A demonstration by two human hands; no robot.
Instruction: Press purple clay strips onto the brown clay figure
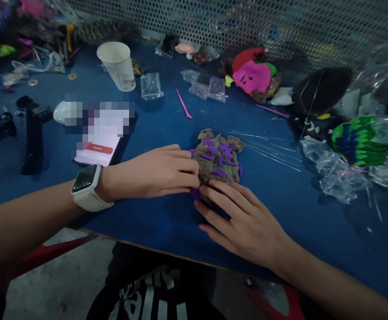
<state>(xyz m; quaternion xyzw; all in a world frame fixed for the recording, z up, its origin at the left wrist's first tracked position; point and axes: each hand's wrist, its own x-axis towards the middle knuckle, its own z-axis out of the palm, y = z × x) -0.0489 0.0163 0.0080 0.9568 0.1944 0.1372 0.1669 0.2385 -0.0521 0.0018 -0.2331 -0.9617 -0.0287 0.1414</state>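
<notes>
A lumpy brown-grey clay model [209, 169] with purple clay strips and blobs lies on the blue table in front of me. My left hand [160, 171], wearing a watch on the wrist, presses its curled fingers together at the model's left edge. Its fingertips touch there, beside a bit of purple clay. From the lower right, my right hand [240, 213] reaches over the model's front edge, its fingers stretched out and apart. The index fingertip rests against the clay, close to the left fingertips. My right thumb is hidden.
A phone [104, 133] and a white paper cup [118, 66] stand left. Thin wires [267, 146] lie right of the model, near crumpled plastic bags [334, 169]. Pink tool [184, 104] lies behind it. A perforated metal screen [214, 22] closes the back. The table's front edge runs below my hands.
</notes>
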